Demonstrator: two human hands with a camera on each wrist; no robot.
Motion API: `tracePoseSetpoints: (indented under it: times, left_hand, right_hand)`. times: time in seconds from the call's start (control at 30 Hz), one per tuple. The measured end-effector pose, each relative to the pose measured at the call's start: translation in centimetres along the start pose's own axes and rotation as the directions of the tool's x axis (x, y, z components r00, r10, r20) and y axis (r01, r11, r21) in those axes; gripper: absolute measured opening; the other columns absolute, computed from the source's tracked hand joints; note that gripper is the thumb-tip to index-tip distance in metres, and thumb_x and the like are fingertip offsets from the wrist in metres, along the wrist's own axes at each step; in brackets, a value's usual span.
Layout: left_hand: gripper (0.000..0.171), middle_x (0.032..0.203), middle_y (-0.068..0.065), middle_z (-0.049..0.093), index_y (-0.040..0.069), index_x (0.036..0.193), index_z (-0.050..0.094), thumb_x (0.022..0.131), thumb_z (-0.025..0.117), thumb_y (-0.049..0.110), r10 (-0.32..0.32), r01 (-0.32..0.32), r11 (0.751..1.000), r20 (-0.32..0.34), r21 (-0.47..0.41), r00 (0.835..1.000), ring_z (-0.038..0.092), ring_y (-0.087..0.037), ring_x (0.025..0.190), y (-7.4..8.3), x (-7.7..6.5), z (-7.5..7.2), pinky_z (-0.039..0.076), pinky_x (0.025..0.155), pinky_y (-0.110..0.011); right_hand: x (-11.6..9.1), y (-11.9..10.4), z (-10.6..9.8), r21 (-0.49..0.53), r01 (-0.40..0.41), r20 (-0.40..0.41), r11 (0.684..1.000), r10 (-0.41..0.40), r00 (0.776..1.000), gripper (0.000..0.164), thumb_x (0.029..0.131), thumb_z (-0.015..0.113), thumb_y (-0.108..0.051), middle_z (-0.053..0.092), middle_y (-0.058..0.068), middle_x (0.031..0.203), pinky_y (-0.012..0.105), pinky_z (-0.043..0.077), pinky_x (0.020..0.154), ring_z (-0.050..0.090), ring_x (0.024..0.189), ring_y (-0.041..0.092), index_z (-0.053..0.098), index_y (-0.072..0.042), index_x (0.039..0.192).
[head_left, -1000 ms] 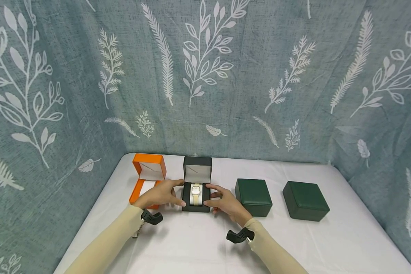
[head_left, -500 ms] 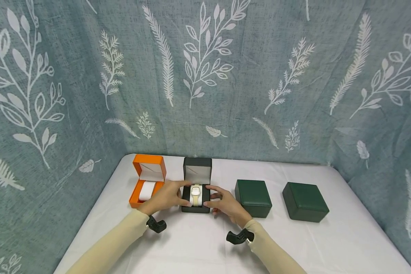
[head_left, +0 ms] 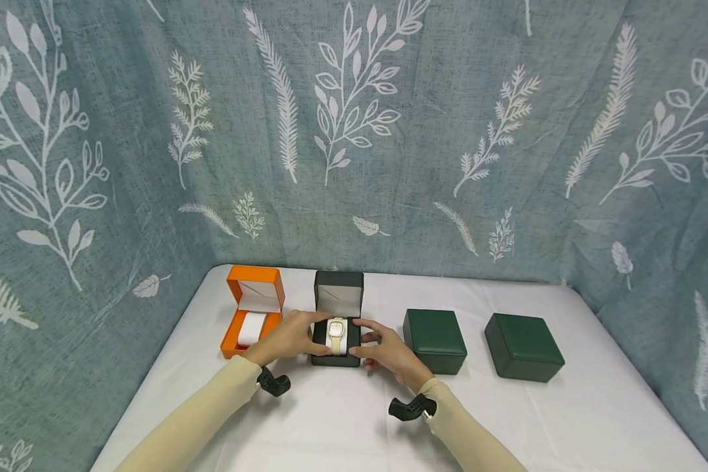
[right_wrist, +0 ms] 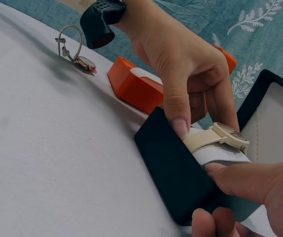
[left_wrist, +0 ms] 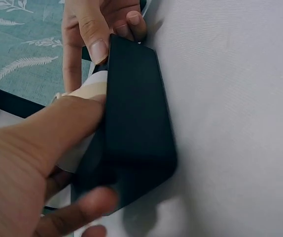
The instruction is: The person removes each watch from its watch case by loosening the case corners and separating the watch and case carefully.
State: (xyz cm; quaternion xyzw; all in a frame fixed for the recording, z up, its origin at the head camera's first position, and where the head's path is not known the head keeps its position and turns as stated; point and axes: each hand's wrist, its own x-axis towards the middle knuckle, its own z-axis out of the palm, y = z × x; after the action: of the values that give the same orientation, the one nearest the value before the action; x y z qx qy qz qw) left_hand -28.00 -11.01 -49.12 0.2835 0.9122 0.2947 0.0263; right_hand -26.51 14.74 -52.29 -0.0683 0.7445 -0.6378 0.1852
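Observation:
A cream-strapped watch (head_left: pixel 335 329) sits on a white cushion (right_wrist: pixel 220 154) in an open black watch box (head_left: pixel 337 361). My left hand (head_left: pixel 290 337) reaches in from the left. Its thumb and forefinger pinch the cushion near its two ends, the thumb against the strap in the right wrist view. My right hand (head_left: pixel 391 352) grips the right side of the box, its thumb inside against the cushion and its other fingers curled outside. The box's raised lid (head_left: pixel 339 292) stands behind both hands.
An open orange watch box (head_left: pixel 230 337) with a white cushion stands at the left. Two closed green boxes, one nearer (head_left: pixel 436 331) and one farther right (head_left: pixel 525 344), stand on the white-clothed table (head_left: pixel 342 426). Another watch (right_wrist: pixel 77 54) lies near my left wrist.
My left hand has moved right, from the box's left side onto the cushion with the watch, uncovering the orange box's cushion. The right hand has stayed at the box's right side.

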Motion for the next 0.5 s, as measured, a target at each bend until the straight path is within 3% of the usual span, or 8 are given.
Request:
tracePoseSetpoints:
  times: [0.1, 0.2, 0.37, 0.5]
  left_hand:
    - [0.071, 0.121, -0.009, 0.072, 0.006, 0.139, 0.065, 0.078, 0.093, 0.029, 0.006, -0.006, 1.0, -0.002, 0.029, 1.0, 0.065, -0.016, 0.088, 0.23, 0.17, -0.13, 0.053, 0.077, -0.032]
    - [0.071, 0.132, -0.009, 0.068, 0.006, 0.139, 0.065, 0.078, 0.093, 0.032, -0.014, 0.014, 0.997, 0.009, 0.074, 1.0, 0.066, -0.022, 0.109, 0.51, 0.31, -0.2, 0.053, 0.092, -0.038]
    - [0.072, 0.13, -0.006, 0.069, 0.009, 0.138, 0.067, 0.077, 0.092, 0.038, -0.033, 0.032, 0.984, 0.0, 0.174, 0.999, 0.066, -0.023, 0.111, 0.79, 0.4, -0.12, 0.052, 0.095, -0.041]
    - [0.071, 0.129, -0.005, 0.07, 0.01, 0.137, 0.067, 0.078, 0.092, 0.04, -0.022, 0.024, 0.981, -0.015, 0.193, 1.0, 0.066, -0.021, 0.109, 0.87, 0.23, -0.09, 0.053, 0.093, -0.04]
  right_hand:
    - [0.06, -0.03, 0.02, -0.001, 0.001, -0.005, 1.0, -0.001, 1.0, 0.072, 0.087, 0.084, -0.013, 0.051, 0.023, 0.131, 0.032, 0.053, 0.058, 0.058, 0.064, 0.018, 0.053, -0.019, 0.151]
    - [0.04, -0.01, 0.07, -0.003, 0.002, -0.004, 1.0, -0.002, 1.0, 0.072, 0.087, 0.084, -0.013, 0.052, 0.023, 0.13, 0.032, 0.054, 0.058, 0.058, 0.064, 0.018, 0.053, -0.019, 0.151]
    - [-0.01, -0.01, 0.12, 0.002, -0.004, 0.002, 1.0, 0.004, 1.0, 0.073, 0.087, 0.085, -0.015, 0.051, 0.022, 0.131, 0.033, 0.054, 0.059, 0.059, 0.064, 0.018, 0.053, -0.02, 0.151]
    - [-0.02, -0.09, 0.13, 0.002, 0.001, -0.002, 1.0, -0.001, 1.0, 0.073, 0.086, 0.085, -0.014, 0.051, 0.022, 0.13, 0.033, 0.054, 0.058, 0.059, 0.064, 0.018, 0.053, -0.019, 0.152]
